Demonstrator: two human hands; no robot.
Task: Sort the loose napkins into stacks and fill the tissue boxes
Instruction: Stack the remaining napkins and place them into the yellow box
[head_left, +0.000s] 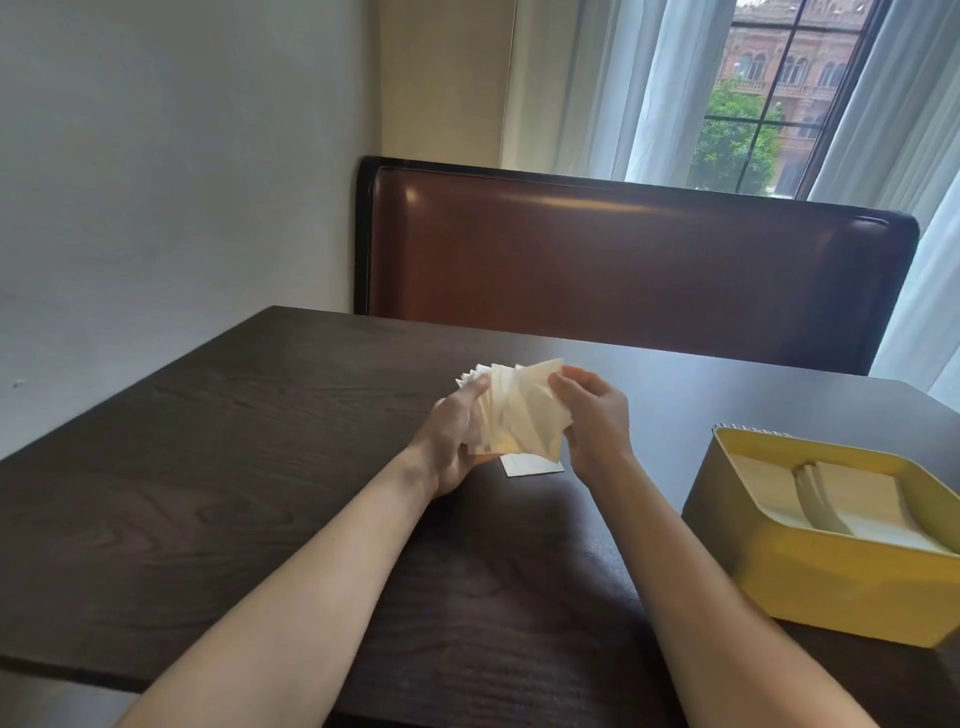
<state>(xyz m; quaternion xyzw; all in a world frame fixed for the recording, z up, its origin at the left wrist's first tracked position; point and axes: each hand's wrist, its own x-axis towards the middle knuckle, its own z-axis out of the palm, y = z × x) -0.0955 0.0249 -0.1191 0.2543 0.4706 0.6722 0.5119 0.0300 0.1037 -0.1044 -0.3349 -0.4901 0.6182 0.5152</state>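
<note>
Both bare forearms reach forward from 6 o'clock and converge toward the centre. The left hand (457, 436) sits at 9 o'clock of the right hand (592, 421), its fingers (475, 389) curled in a grip. The right hand's fingers curl inward, pinching opposite it.

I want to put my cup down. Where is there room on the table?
The table is bare left of the left hand and along the far edge by the bench. It is crowded around the napkins and the yellow box.
</note>
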